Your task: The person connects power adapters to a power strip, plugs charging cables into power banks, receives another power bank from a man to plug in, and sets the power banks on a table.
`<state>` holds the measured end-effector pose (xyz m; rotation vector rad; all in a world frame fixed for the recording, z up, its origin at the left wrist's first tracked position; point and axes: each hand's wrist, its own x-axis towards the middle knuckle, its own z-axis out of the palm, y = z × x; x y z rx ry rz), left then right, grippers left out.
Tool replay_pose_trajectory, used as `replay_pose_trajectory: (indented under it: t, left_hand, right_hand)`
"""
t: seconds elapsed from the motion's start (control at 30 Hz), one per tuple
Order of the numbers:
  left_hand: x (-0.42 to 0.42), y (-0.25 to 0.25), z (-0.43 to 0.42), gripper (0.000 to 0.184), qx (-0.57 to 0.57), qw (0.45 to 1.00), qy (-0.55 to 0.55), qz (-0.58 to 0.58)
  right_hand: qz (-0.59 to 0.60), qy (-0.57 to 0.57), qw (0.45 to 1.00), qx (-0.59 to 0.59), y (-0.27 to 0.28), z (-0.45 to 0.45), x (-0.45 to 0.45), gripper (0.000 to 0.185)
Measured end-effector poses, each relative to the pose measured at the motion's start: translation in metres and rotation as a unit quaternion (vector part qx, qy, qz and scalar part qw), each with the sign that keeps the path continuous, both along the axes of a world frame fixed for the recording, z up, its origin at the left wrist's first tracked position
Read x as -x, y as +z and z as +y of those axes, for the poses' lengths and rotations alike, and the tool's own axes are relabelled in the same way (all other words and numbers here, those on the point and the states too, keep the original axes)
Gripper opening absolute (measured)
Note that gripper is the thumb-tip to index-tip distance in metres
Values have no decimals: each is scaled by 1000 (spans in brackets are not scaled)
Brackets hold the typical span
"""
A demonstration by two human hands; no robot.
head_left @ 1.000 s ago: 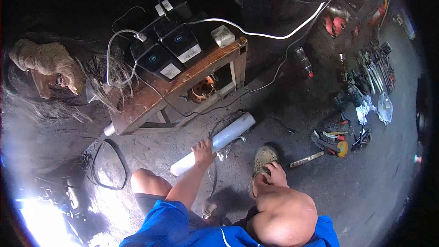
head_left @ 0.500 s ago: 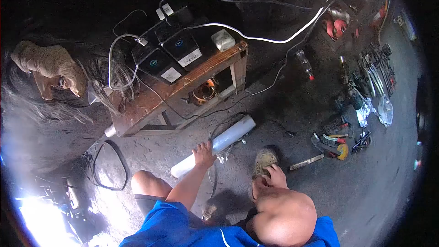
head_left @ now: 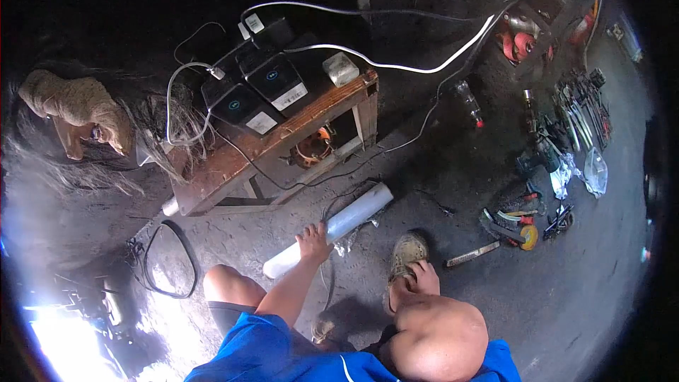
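Note:
A long whitish tube [head_left: 353,212] lies slanted on the floor in front of me. My left hand [head_left: 313,243] rests on top of its middle, fingers spread over the surface rather than wrapped round it. My right hand [head_left: 423,278] is at my right ankle, beside the clog-like shoe [head_left: 409,249]; its fingers touch the ankle and the back of the shoe and are partly hidden. A thin dark cable passes behind and beneath the tube.
A wooden bench [head_left: 311,122] bears black boxes [head_left: 274,83] with cables and a grey block [head_left: 341,69]. To the right lie a bottle [head_left: 469,102], many tools [head_left: 583,113] and a yellow disc [head_left: 528,237]. A cable loop [head_left: 170,258] lies left.
The whole view has shifted slightly. My left hand stays on the tube and my right hand stays at my ankle, with its fingers moved a little.

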<state>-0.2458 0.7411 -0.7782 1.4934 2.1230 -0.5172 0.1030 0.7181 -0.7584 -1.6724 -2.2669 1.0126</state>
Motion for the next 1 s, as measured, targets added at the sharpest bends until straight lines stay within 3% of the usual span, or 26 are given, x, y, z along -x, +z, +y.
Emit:
replay_pose_trajectory:
  t: [0.23, 0.53, 1.0]
  left_hand:
    - [-1, -2, -3, 81, -7, 1000, -6, 11]
    - [-1, 4, 1, 83, 10, 1000, -2, 5]
    - [1, -1, -1, 86, 3, 1000, 5, -3]
  right_hand:
    - [-10, -42, 999, 9, 1, -6, 5, 34]
    - [-44, -2, 996, 72, 5, 8, 2, 36]
    - [7, -31, 999, 0, -5, -6, 1, 36]
